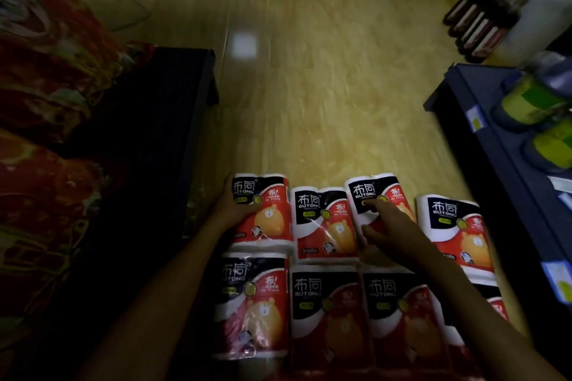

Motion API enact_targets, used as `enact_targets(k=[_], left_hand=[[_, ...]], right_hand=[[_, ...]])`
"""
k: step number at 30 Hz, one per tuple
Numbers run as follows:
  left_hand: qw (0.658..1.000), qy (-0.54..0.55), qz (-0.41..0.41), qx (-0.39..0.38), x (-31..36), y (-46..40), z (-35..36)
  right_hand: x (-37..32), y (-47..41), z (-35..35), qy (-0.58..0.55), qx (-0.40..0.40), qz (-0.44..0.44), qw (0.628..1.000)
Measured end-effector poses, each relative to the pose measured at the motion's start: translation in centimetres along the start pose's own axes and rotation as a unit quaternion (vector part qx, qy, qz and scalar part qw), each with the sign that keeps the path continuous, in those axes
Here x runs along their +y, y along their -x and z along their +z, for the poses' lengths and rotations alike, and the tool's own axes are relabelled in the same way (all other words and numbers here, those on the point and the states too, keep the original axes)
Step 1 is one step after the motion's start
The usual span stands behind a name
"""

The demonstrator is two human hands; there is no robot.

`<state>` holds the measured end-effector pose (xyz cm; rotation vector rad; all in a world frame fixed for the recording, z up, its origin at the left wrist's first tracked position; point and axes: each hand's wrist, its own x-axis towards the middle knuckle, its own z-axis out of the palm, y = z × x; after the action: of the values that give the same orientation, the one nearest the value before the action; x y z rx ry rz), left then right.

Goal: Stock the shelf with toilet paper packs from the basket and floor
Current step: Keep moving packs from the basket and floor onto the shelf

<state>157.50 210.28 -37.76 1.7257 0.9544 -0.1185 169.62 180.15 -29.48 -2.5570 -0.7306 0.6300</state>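
Evidently a pick-up is in hand: the far-left toilet paper pack (263, 210) is gripped at its side by the left hand (238, 207), while the third pack (376, 210) on the floor (325, 86) is touched by the right hand (390, 226), fingers extended. Next, a firm lift toward the shelf (483, 145) seems required.

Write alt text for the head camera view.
A person's left hand grips the far-left toilet paper pack while the right hand rests on another pack, among two rows of red-and-black packs above a yellow floor.

Left hand (232, 206) grips far-left pack (269, 210); right hand (390, 226) apparently touches third pack (365, 195).
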Motion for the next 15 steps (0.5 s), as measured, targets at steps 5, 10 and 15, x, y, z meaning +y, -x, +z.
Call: enact_targets(k=[5,10,15], left_hand=[[0.998,0.006,0.045,0.049,0.5,1.3,0.0],[0.991,0.022,0.099,0.085,3.1,3.2,-1.8],[0.985,0.040,0.147,0.085,5.1,5.0,-3.7]], right_hand=[[0.2,-1.3,1.1,0.009,-0.010,0.001,1.000],[-1.2,-3.9,2.1,-0.005,-0.017,0.014,1.000],[-2.7,-5.9,3.9,-0.056,-0.039,0.081,0.994]])
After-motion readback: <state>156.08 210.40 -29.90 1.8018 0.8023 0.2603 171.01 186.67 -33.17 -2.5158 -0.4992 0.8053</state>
